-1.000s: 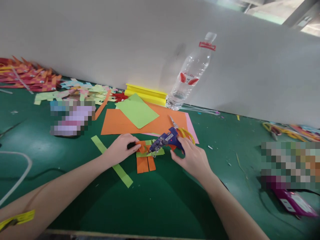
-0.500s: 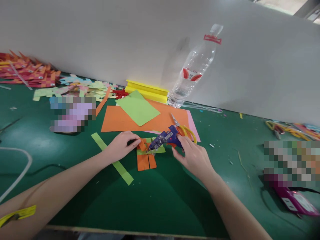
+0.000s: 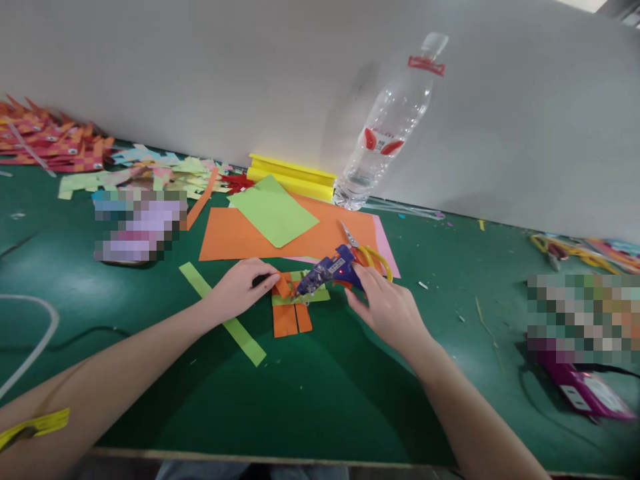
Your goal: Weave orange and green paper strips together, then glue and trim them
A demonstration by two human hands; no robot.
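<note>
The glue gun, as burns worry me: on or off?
Probably on: a small red light glows on the glue gun in the right hand. Heat itself cannot be seen.

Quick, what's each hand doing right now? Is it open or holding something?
Left hand: closed, pinching an orange paper flap.
Right hand: closed, holding the blue glue gun.

On the counter (image 3: 350, 407), I note a clear plastic bottle (image 3: 383, 141) by the grey wall (image 3: 200, 80), a magenta device (image 3: 580, 387) at right, a curved white cord (image 3: 59, 324) at left.
</note>
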